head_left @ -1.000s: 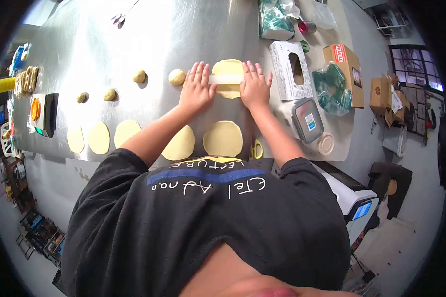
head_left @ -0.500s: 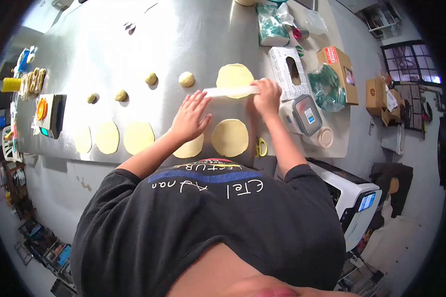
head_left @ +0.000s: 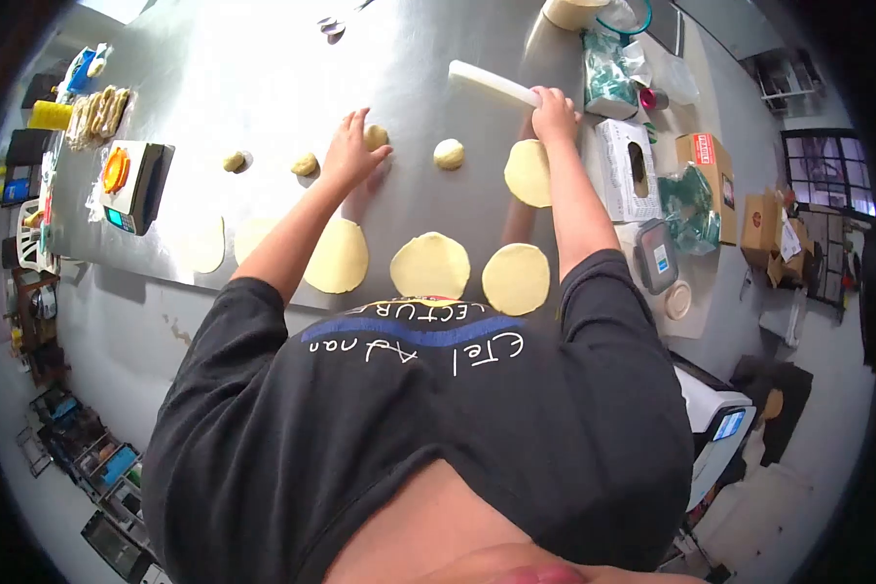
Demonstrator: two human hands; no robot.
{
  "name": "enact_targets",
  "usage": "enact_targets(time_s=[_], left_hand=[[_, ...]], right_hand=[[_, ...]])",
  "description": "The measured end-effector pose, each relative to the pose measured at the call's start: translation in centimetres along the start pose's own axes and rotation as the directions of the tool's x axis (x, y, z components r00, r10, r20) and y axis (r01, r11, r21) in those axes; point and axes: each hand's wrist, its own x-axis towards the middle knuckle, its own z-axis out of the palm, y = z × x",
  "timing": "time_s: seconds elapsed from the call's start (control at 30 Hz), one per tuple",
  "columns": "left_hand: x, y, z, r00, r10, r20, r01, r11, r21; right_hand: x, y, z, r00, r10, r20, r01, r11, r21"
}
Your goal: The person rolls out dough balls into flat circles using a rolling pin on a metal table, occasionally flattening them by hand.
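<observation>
My right hand (head_left: 555, 117) is closed round one end of a white rolling pin (head_left: 492, 82), whose other end points to the far left over the steel table. Below that hand lies a flat dough round (head_left: 527, 175), partly covered by my forearm. My left hand (head_left: 351, 154) has its fingers spread beside a small brownish ball (head_left: 376, 136), which sits in the gap between thumb and fingers. In the same row are a paler ball (head_left: 449, 154) to the right and two more balls, one of them nearest (head_left: 305, 164), to the left.
Several rolled dough rounds (head_left: 430, 267) line the near edge of the steel table (head_left: 263, 88). A kitchen scale (head_left: 131, 190) with an orange item stands at left. On the right are a tissue-type box (head_left: 629, 170), a grey-lidded container (head_left: 656, 256) and a cardboard box (head_left: 708, 180).
My left hand has let go of the rolling pin and moved left to a ball. My right hand has lifted the pin off the dough round and carried it farther forward. The view has shifted.
</observation>
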Motion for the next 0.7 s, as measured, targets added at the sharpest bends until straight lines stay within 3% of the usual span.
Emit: enact_targets(time_s=[0.07,0.13,0.17,0.2,0.27,0.33,0.37,0.47,0.53,0.57,0.63,0.7], left_hand=[[1.3,-1.2,1.1,0.998,-0.021,0.061,0.021,1.000,-0.007],[1.8,-1.7,0.9,0.985,0.089,0.149,-0.081,0.995,-0.059],[1.7,-1.3,0.4,0.986,0.016,0.165,0.006,0.991,-0.134],[1.7,-1.7,0.4,0.982,0.026,0.188,0.001,0.990,-0.138],[1.9,-2.9,0.9,0.999,0.009,0.050,-0.002,0.989,-0.149],[2.4,-4.4,1.2,0.996,0.072,0.061,-0.065,0.992,-0.107],[2.6,-4.5,0.9,0.992,0.101,0.080,-0.098,0.994,-0.046],[2.8,-4.1,0.0,0.979,0.135,0.154,-0.143,0.989,0.042],[1.7,-2.4,-0.6,0.931,0.350,-0.100,-0.283,0.870,0.405],[1.5,-1.9,-0.4,0.928,0.359,-0.099,-0.292,0.868,0.402],[1.2,-0.9,0.3,0.823,0.567,-0.036,-0.561,0.820,0.113],[0.7,0.4,1.8,0.837,0.527,0.145,-0.507,0.848,-0.157]], right_hand=[[-0.3,-1.1,0.0,0.999,-0.014,0.035,0.015,1.000,-0.023],[-1.8,-4.3,-0.6,0.986,-0.075,-0.148,0.064,0.995,-0.080],[-3.3,-6.0,-0.5,0.984,-0.091,-0.153,0.085,0.995,-0.048],[-5.0,-7.8,-0.5,0.981,-0.107,-0.161,0.106,0.994,-0.017],[-8.8,-11.4,-1.3,0.992,-0.125,0.021,0.120,0.980,0.160],[-11.6,-14.4,-0.9,0.993,-0.018,0.117,0.006,0.995,0.103],[-12.5,-15.1,-0.7,0.978,0.069,0.197,-0.079,0.996,0.047],[-12.5,-14.7,1.9,0.978,0.113,0.173,-0.132,0.986,0.102],[-12.2,-14.3,1.8,0.979,0.101,0.176,-0.127,0.982,0.141],[-12.1,-14.1,1.5,0.971,0.069,0.230,-0.103,0.985,0.137],[-12.1,-13.6,0.9,0.960,0.043,0.276,-0.082,0.988,0.131],[-11.9,-13.1,0.4,0.913,-0.087,0.398,0.018,0.985,0.172]])
